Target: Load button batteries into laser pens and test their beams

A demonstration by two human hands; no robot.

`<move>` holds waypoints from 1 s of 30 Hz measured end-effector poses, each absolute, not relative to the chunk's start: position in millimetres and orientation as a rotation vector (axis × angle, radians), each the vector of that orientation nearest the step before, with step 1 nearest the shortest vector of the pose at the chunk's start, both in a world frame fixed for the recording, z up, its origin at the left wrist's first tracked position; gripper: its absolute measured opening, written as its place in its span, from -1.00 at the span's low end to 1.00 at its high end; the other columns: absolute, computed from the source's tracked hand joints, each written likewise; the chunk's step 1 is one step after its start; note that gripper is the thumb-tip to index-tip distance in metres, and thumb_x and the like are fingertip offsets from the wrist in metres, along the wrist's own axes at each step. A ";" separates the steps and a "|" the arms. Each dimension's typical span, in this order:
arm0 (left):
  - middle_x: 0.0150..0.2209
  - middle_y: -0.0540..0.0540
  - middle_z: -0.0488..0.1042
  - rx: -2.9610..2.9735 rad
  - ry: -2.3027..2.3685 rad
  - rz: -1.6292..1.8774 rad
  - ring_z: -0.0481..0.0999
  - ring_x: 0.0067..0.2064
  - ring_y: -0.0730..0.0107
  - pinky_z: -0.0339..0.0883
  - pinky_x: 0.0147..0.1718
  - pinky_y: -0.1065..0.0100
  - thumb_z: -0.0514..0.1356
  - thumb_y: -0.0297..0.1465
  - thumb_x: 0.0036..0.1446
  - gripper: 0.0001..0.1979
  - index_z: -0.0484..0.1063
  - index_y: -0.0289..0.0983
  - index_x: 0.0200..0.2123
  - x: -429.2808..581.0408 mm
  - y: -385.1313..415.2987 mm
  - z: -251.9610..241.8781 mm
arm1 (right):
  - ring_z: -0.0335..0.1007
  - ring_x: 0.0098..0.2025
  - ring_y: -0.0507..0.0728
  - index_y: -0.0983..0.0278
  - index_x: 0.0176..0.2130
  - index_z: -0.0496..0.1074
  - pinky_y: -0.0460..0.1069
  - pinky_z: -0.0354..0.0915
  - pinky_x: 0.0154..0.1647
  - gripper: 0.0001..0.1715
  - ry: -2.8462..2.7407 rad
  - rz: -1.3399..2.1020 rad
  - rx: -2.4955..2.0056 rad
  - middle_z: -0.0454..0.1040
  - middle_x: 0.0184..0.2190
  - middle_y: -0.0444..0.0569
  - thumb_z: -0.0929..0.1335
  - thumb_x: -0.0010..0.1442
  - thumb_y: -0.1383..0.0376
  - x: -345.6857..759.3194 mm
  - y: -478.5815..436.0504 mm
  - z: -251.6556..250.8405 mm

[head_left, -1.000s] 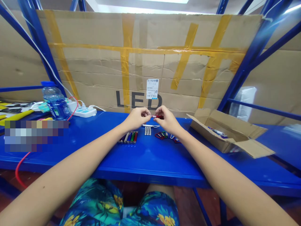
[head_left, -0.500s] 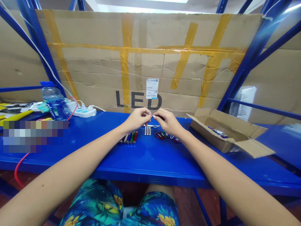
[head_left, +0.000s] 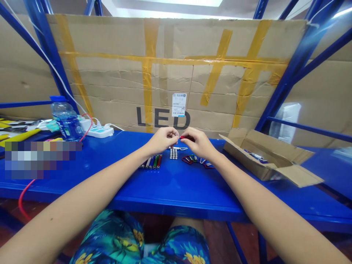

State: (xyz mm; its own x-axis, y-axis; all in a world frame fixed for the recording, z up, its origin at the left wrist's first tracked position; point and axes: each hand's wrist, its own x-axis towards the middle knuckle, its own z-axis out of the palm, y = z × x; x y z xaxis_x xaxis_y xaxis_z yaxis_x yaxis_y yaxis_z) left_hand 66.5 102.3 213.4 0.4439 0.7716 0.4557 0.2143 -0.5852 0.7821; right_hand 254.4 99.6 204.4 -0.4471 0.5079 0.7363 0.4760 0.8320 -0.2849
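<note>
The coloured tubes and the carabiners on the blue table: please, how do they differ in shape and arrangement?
The tubes are straight and slim, while the carabiners are looped. The tubes lie close together, left of the silver pieces; the carabiners lie more loosely, right of those pieces. Both groups rest on the blue table and include red and green.

Right fingers (head_left: 189,133) holding red tube (head_left: 186,138), left fingers (head_left: 173,140) at its tip — blue table (head_left: 176,189)

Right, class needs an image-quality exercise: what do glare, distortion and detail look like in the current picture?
Head view: the ceiling light glares white at the top; forearms look stretched towards the lower corners; a pixelated patch masks the left side; the red item in the right hand lacks detail.
</note>
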 end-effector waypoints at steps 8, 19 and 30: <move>-0.59 0.04 0.40 2.084 0.824 1.072 0.34 -0.59 0.57 0.19 -0.60 0.50 0.14 -0.50 0.04 -0.99 0.36 -0.32 -0.40 65.7 101.8 213.1 | 0.21 -0.37 0.08 0.23 -0.38 0.26 -0.02 0.16 -0.37 -0.80 -2.030 0.057 -0.773 0.29 -0.42 -0.11 0.39 0.03 0.42 251.1 97.3 204.3; -0.59 0.05 0.40 2.102 0.818 1.062 0.34 -0.59 0.58 0.19 -0.59 0.50 0.16 -0.49 0.03 -0.99 0.35 -0.31 -0.41 64.8 104.3 210.5 | 0.29 -0.37 0.09 0.26 -0.42 0.39 0.02 0.20 -0.30 -0.82 -2.136 0.100 -0.724 0.38 -0.45 -0.05 0.31 0.23 0.32 254.6 99.2 205.8; -0.63 0.08 0.35 2.081 0.819 1.068 0.31 -0.60 0.55 0.14 -0.60 0.48 0.16 -0.47 0.04 -0.98 0.34 -0.30 -0.42 66.0 103.4 210.7 | 0.24 -0.39 0.08 0.24 -0.40 0.33 -0.02 0.17 -0.37 -0.90 -2.044 0.126 -0.768 0.33 -0.45 -0.10 0.34 0.08 0.43 252.6 98.4 203.0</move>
